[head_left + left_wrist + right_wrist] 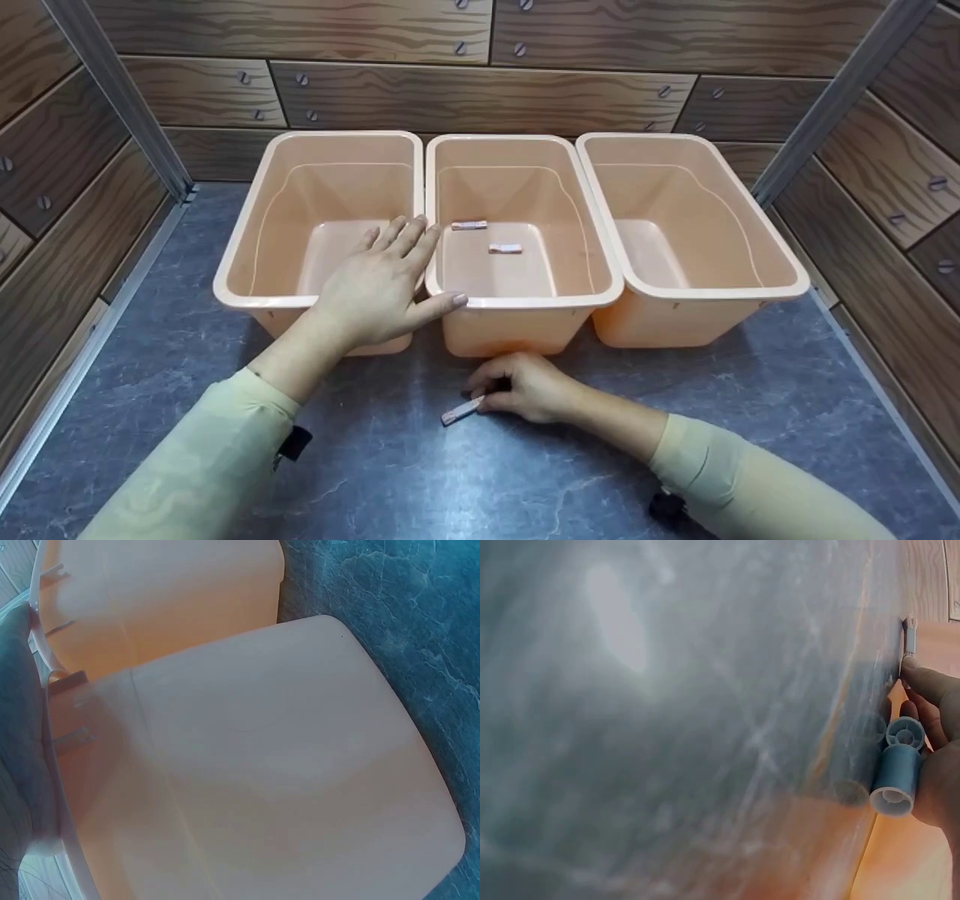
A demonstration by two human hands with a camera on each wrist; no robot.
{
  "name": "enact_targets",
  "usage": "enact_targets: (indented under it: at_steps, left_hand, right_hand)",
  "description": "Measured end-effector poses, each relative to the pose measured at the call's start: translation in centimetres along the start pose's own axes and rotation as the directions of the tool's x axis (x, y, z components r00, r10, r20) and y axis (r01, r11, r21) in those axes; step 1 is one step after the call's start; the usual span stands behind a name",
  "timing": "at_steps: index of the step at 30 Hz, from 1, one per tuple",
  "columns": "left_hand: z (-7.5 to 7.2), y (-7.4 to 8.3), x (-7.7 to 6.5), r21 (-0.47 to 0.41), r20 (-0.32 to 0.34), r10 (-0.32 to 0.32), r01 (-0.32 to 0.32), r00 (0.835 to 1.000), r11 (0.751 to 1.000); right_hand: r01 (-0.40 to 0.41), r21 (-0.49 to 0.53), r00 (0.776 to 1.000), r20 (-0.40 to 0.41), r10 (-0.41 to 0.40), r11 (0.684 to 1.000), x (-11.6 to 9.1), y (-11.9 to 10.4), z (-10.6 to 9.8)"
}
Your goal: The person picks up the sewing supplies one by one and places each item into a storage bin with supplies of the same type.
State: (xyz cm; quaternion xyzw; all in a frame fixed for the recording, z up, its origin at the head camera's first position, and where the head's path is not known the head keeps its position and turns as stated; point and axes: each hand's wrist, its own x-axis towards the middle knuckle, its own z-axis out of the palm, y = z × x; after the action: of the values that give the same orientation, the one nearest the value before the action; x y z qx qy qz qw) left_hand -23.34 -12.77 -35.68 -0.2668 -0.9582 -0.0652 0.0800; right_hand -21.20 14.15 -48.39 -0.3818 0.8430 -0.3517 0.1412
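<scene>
My left hand [379,281] lies spread, palm down, across the neighbouring rims of the left bin [264,302] and the middle bin [525,302]. In the left wrist view the left hand [26,742] touches a bin's rim at the frame edge. In front of the middle bin, my right hand [529,390] pinches the end of a small narrow pale stick-like piece [463,410]; its kind is unclear. Against the right palm in the right wrist view are a blue thread spool [897,776] and a second spool [905,733], both hidden from the head view.
Two small pinkish-white pieces, one [469,225] near the back left and another [505,249] nearer the middle, lie inside the middle bin. A third bin [720,291] stands on the right. Wood-patterned walls [480,94] enclose the dark marbled tabletop [390,480].
</scene>
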Motion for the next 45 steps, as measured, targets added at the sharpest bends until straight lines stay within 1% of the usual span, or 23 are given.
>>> enact_targets:
  at_steps: [4,12,17,22,30,35,38,43,45]
  left_hand:
    - [0.0,0.0,0.0,-0.001,0.007,-0.002,0.002,1.0,1.0]
    - [0.1,0.0,0.0,0.004,-0.011,0.007,-0.007,1.0,1.0]
    - [0.1,0.1,0.0,0.002,-0.017,0.009,-0.009,1.0,1.0]
    - [0.1,0.1,0.1,0.007,-0.021,0.01,-0.01,1.0,1.0]
    - [0.0,0.1,0.0,-0.012,-0.009,0.0,0.0,1.0,1.0]
    - [0.0,0.1,0.0,-0.007,-0.018,0.008,-0.008,1.0,1.0]
    - [0.0,0.1,0.0,-0.002,-0.017,0.009,-0.01,1.0,1.0]
    - [0.0,0.1,0.0,-0.001,-0.009,0.004,-0.004,1.0,1.0]
    - [0.1,0.1,0.0,-0.002,-0.008,0.003,-0.003,1.0,1.0]
  right_hand:
    - [0.002,0.021,1.0,-0.006,-0.001,1.0,0.1,-0.5,-0.1]
    - [0.038,0.033,0.999,-0.037,-0.037,0.999,0.0,-1.4,-0.6]
    - [0.071,0.032,0.996,-0.055,-0.069,0.997,-0.2,-2.1,-0.9]
    - [0.13,0.028,0.988,-0.086,-0.127,0.991,-0.6,-2.7,-1.3]
    - [0.253,0.008,0.958,-0.141,-0.25,0.967,-1.4,-3.6,-2.0]
    - [0.302,-0.023,0.939,-0.164,-0.302,0.953,-1.9,-4.4,-2.6]
    - [0.327,-0.024,0.93,-0.171,-0.326,0.945,-2.2,-5.1,-3.1]
    - [0.374,-0.026,0.909,-0.186,-0.373,0.927,-2.7,-6.3,-4.2]
    - [0.397,-0.036,0.898,-0.194,-0.396,0.917,-2.8,-6.7,-4.7]
